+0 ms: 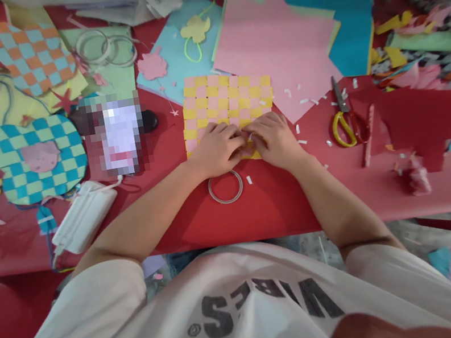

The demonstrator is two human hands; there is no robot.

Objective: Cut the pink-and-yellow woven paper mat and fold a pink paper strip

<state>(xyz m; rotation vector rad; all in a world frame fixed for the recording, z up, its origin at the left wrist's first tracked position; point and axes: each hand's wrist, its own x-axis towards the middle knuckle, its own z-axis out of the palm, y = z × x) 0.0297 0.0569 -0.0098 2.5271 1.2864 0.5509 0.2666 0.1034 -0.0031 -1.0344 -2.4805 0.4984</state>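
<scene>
Holding a woven paper mat (225,102), left hand (216,148), right hand (275,140), fingers (238,137) curled onto its edge

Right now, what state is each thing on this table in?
Left hand: fingers on the woven mat's near edge
Right hand: fingers on the same edge, meeting the left
Woven mat: pink and yellow strips interlaced, lying flat
Scissors: closed, lying flat
Tape roll: lying flat, apart from the mat
Pink sheets: loosely stacked, overlapping
</scene>
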